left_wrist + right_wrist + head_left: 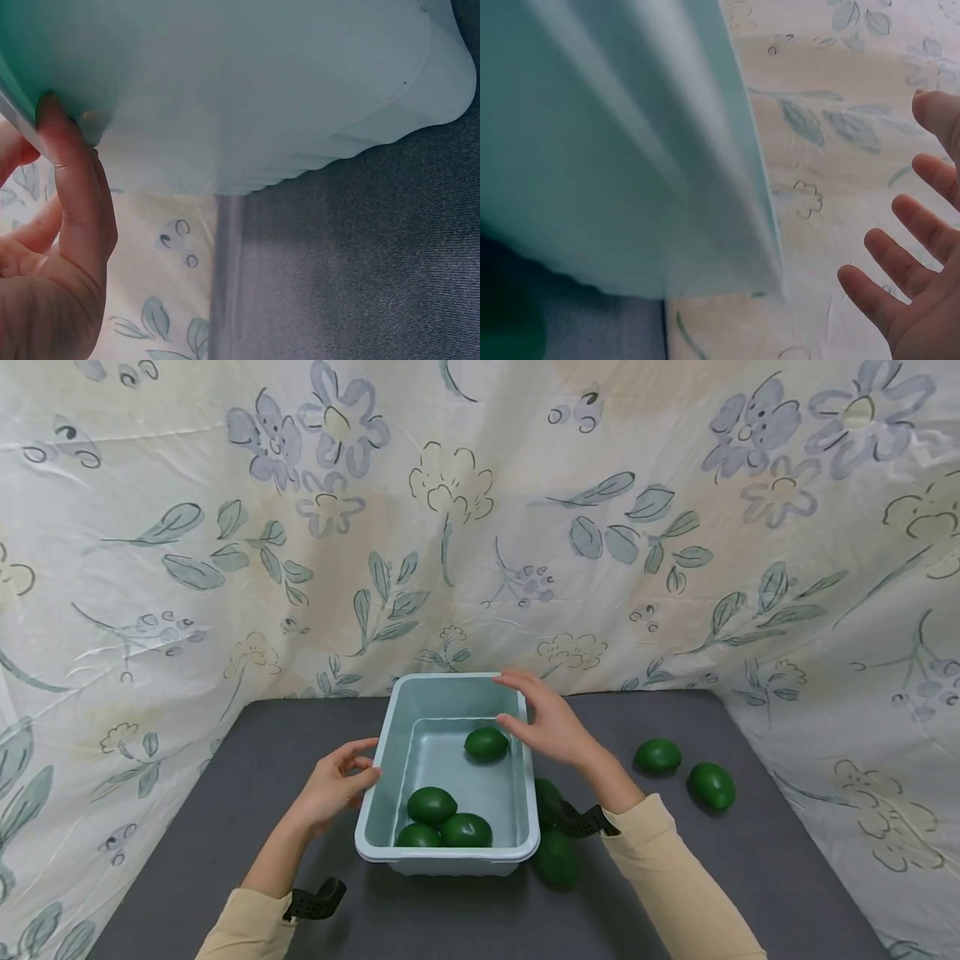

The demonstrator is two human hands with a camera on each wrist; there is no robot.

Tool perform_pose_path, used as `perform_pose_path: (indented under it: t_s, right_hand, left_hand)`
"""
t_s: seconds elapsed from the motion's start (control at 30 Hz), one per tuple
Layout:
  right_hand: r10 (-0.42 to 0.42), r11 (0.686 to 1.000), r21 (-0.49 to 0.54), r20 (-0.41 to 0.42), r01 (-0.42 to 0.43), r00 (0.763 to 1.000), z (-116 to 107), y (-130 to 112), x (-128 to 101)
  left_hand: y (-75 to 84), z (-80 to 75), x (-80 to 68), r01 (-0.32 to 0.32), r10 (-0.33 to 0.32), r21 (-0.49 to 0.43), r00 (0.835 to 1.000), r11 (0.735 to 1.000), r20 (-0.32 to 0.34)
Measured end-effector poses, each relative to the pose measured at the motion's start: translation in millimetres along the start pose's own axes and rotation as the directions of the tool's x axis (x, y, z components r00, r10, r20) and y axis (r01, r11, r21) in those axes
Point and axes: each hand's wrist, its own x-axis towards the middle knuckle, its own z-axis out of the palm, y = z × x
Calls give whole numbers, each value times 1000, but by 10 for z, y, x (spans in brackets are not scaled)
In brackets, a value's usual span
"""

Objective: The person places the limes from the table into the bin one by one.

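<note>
We are touching the bin's (382,752) 9 o'clock rim with left hand (333,783); right hand (551,722), fingers apart, hovering at 3 o'clock; 4 avocados (432,805) inside.

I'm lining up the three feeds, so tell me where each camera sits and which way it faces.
Head: worn high, looking forward and down at the bin, the fruits and the mat; both hands and sleeves show.
Left wrist: low, left of the bin, facing its outer wall; the left hand touches it.
Right wrist: beside the bin, facing the curtain; the right hand is spread.
All three share the bin.
</note>
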Motion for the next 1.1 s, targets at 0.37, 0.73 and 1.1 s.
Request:
perform_pose_path:
  t_s: [0.37,0.73,1.1]
  right_hand:
    - [23,1000,-21,-36,-24,999,19,308,-223]
    - [117,993,-8,5,-117,993,79,540,-456]
    - [164,986,-6,51,-164,985,196,786,-662]
  left_hand:
    - [3,2,2,-3,3,7,1000,1000,-8]
    - [6,-3,-7,-6,6,4,1000,1000,-1]
    - [-8,-4,-2,-9,9,1,1000,1000,-3]
